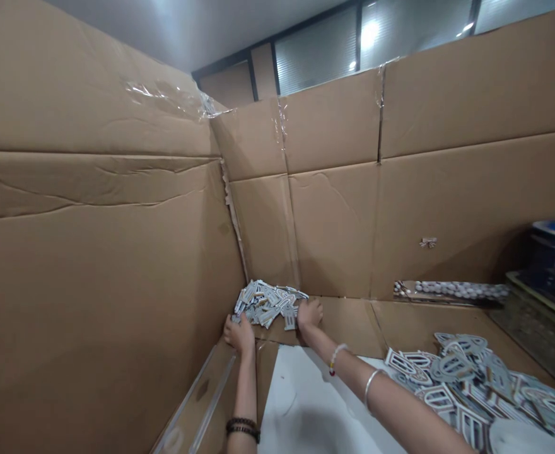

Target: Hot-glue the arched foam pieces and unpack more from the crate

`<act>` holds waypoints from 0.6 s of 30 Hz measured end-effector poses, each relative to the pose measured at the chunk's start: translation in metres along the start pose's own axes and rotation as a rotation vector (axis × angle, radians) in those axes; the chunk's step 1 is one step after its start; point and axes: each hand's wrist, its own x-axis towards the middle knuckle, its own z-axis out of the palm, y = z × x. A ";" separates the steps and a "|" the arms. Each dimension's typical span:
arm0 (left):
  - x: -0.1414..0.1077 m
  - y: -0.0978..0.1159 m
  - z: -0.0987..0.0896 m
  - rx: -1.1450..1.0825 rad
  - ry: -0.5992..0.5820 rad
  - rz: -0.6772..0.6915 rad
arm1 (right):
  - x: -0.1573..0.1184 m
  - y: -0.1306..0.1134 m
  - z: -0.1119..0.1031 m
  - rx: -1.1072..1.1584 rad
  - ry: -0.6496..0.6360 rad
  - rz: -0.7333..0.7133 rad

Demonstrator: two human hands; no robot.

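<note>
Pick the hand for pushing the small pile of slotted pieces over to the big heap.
Right hand, probably: it sits at the small pile's right edge, nearest the big heap, with its forearm reaching from that side. The left hand is at the pile's far edge.

A jumbled heap of flat, grey-white slotted plastic pieces is lying piled up at twelve o'clock.

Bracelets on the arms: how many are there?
4: two dark bead strands on the left arm, a beaded strand and silver bangle on the right arm. Others may be hidden.
</note>
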 end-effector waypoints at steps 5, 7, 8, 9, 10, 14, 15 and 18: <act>-0.007 0.009 0.019 0.170 0.068 0.026 | -0.012 -0.003 0.020 -0.086 0.022 -0.019; -0.004 0.012 0.024 0.201 0.094 0.035 | -0.015 -0.008 0.029 -0.088 -0.019 -0.090; -0.002 0.013 0.025 0.210 0.104 0.037 | -0.016 -0.011 0.033 -0.085 -0.042 -0.133; 0.000 0.013 0.026 0.214 0.112 0.037 | -0.016 -0.013 0.034 -0.082 -0.063 -0.174; 0.002 0.013 0.026 0.215 0.117 0.036 | -0.016 -0.014 0.035 -0.080 -0.079 -0.209; 0.009 0.013 0.024 0.205 0.100 0.048 | -0.017 -0.017 0.029 -0.069 -0.096 -0.237; 0.010 0.013 0.025 0.199 0.081 0.061 | -0.018 -0.018 0.028 -0.061 -0.096 -0.231; 0.009 0.018 0.029 0.169 0.007 0.130 | -0.022 -0.024 0.027 -0.009 -0.101 -0.231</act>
